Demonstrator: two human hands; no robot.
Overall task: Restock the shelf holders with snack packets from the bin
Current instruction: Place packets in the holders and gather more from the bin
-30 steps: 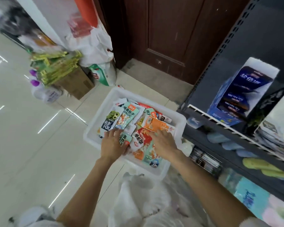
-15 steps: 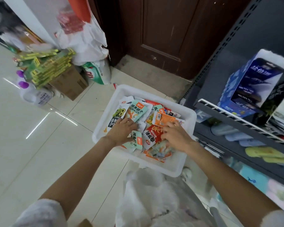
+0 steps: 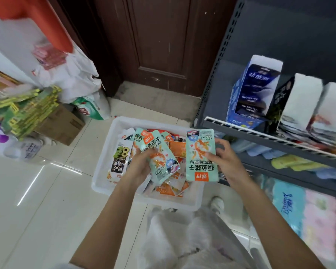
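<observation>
Here the left hand (image 3: 139, 167) grips 1 mint-green snack packet (image 3: 159, 158) low over the white bin (image 3: 103, 171), fingers curled round its edge, while the right hand (image 3: 224, 162) pinches a 2nd mint-green packet (image 3: 201, 155) upright by its side edge, probably so the printed face shows and matching packets can be sorted before shelving. The other packets lie loose in the bin on the floor, just beside the dark shelf (image 3: 260, 138), whose blue holder box (image 3: 254, 90) stands behind the white wire rail (image 3: 240, 128), close enough to reach, I think.
</observation>
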